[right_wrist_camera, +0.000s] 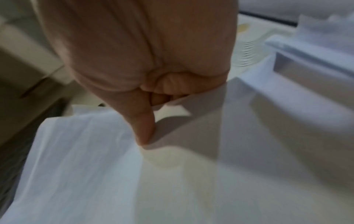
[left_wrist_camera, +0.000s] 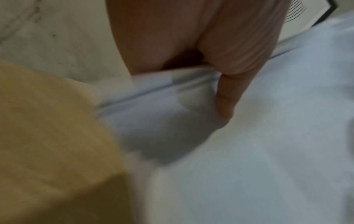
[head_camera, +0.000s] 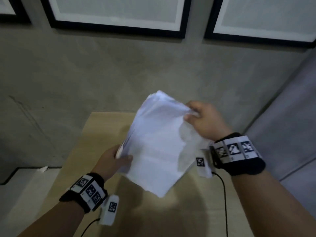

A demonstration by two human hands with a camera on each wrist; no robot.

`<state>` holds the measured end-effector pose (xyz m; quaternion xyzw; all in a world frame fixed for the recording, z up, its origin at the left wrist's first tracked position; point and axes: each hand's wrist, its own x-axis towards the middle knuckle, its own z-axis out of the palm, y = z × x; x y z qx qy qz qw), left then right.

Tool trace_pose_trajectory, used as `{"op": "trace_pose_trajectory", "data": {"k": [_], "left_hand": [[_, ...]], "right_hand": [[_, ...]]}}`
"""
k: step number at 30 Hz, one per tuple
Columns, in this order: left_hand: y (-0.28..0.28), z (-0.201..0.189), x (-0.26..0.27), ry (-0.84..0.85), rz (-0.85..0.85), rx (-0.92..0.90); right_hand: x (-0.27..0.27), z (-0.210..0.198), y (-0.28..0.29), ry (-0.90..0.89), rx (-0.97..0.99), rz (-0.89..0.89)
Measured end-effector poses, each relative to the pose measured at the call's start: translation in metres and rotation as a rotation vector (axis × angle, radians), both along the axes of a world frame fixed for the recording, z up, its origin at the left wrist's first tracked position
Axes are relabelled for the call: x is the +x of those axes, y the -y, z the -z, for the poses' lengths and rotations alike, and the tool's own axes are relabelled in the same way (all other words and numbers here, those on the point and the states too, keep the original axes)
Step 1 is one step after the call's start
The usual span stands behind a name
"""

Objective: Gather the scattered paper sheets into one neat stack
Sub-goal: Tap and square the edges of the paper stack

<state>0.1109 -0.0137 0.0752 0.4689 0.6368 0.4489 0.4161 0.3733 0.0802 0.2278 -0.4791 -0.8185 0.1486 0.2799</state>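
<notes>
Now both hands hold the paper stack (head_camera: 159, 144) up over the wooden table (head_camera: 95, 134), tilted. L hand (head_camera: 111, 161) pinches its left edge, thumb on top; R hand (head_camera: 203, 120) pinches the top sheet's right corner w/ curled fingers. Framed pictures (head_camera: 119, 12) hang on wall behind.

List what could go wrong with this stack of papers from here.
1. The paper stack is held above the wooden table by only two edge grips; loose sheets could slide out.
2. The right hand bunches the top sheets at their edge, which may crease them.
3. The left hand pinches one edge with the thumb on top; the sheet edges look uneven, so the stack may end up untidy.
</notes>
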Motion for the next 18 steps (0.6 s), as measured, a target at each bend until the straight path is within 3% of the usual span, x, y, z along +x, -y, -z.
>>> {"op": "trace_pose_trajectory", "data": {"k": [2,6,8,11,13,18], "left_hand": [[0.003,0.014,-0.012,0.030,-0.075,-0.033],[0.007,0.022,-0.018,0.429,-0.124,-0.011],[0.006,0.016,-0.008,0.481,-0.132,0.054],[0.003,0.002,0.011,0.298,-0.235,0.198],[0.005,-0.009,0.028,0.207,-0.206,0.264],[0.012,-0.010,0.051,0.188,-0.254,0.291]], "right_hand": [[0.028,-0.001,-0.006,-0.126,-0.096,0.067],[0.061,0.040,-0.012,-0.534,-0.413,0.179],[0.062,0.068,-0.010,-0.668,-0.485,0.232],[0.049,0.100,0.006,-0.778,-0.481,0.296],[0.039,0.115,0.019,-0.835,-0.456,0.310],[0.027,0.138,0.039,-0.980,-0.398,0.294]]}}
